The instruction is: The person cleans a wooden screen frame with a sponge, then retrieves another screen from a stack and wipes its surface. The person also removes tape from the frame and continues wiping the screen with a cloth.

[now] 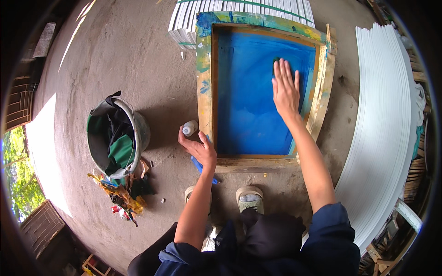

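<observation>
A wooden printing frame (205, 87), smeared with yellow and blue paint, lies on the concrete floor, its screen (248, 106) coated in blue ink. My right hand (285, 89) presses flat on the screen's upper right, over a dark green rag (276, 61) that peeks out past the fingertips. My left hand (199, 147) rests with fingers apart by the frame's lower left corner. It is just below a small white plastic bottle (189, 128) standing on the floor. A blue scrap (196, 163) lies under that wrist.
A metal bucket (138, 138) with green and black rags stands at the left, colourful scraps (120, 195) beside it. White sheets are stacked at the right (386, 138) and behind the frame (189, 23). My shoes (250, 198) are near the frame's front edge.
</observation>
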`<action>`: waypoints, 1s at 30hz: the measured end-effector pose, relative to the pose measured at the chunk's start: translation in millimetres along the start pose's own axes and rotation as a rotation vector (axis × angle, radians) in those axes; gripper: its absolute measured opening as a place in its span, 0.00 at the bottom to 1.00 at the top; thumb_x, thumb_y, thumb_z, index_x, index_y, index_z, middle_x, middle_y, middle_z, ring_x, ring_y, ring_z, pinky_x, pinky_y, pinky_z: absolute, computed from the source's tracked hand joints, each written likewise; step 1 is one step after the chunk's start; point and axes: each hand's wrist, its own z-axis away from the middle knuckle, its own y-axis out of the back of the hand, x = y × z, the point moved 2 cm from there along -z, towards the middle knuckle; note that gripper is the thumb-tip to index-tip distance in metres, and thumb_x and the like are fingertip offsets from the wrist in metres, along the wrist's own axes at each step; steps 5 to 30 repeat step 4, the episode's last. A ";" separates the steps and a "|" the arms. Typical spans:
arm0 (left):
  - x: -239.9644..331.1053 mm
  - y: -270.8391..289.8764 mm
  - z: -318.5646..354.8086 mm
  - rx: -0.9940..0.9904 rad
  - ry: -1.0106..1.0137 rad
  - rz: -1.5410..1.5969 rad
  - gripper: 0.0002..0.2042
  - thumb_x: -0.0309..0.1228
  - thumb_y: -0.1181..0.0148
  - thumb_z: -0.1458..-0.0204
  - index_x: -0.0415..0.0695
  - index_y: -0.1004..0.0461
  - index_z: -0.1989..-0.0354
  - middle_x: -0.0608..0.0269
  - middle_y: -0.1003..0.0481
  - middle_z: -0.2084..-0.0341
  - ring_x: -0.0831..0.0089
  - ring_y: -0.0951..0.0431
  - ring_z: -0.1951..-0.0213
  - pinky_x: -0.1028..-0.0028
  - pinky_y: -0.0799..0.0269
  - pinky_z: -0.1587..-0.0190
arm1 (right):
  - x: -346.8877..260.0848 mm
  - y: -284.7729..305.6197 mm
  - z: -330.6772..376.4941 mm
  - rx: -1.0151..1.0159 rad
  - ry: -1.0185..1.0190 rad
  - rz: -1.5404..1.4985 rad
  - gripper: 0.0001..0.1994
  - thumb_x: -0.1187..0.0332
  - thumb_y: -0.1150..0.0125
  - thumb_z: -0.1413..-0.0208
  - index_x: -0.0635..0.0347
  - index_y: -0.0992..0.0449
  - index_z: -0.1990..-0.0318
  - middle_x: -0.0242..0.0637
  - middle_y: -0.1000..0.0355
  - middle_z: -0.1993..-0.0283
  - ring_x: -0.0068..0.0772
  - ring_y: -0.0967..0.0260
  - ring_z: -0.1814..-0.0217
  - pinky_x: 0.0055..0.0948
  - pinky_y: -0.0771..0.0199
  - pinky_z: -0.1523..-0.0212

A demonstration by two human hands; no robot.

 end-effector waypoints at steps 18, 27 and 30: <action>3.4 0.3 3.5 -0.038 0.043 -0.019 0.32 0.50 0.55 0.44 0.41 0.51 0.38 0.48 0.44 0.45 0.51 0.45 0.41 0.56 0.53 0.39 | -65.6 -34.5 -26.2 -0.011 0.083 -0.233 0.26 0.59 0.56 0.38 0.58 0.47 0.35 0.39 0.52 0.30 0.36 0.61 0.27 0.44 0.68 0.29; 3.4 0.3 3.5 -0.038 0.043 -0.019 0.32 0.50 0.55 0.44 0.41 0.51 0.38 0.48 0.44 0.45 0.51 0.45 0.41 0.56 0.53 0.39 | -65.6 -34.5 -26.2 -0.011 0.083 -0.233 0.26 0.59 0.56 0.38 0.58 0.47 0.35 0.39 0.52 0.30 0.36 0.61 0.27 0.44 0.68 0.29; 3.4 0.3 3.5 -0.038 0.043 -0.019 0.32 0.50 0.55 0.44 0.41 0.51 0.38 0.48 0.44 0.45 0.51 0.45 0.41 0.56 0.53 0.39 | -65.6 -34.5 -26.2 -0.011 0.083 -0.233 0.26 0.59 0.56 0.38 0.58 0.47 0.35 0.39 0.52 0.30 0.36 0.61 0.27 0.44 0.68 0.29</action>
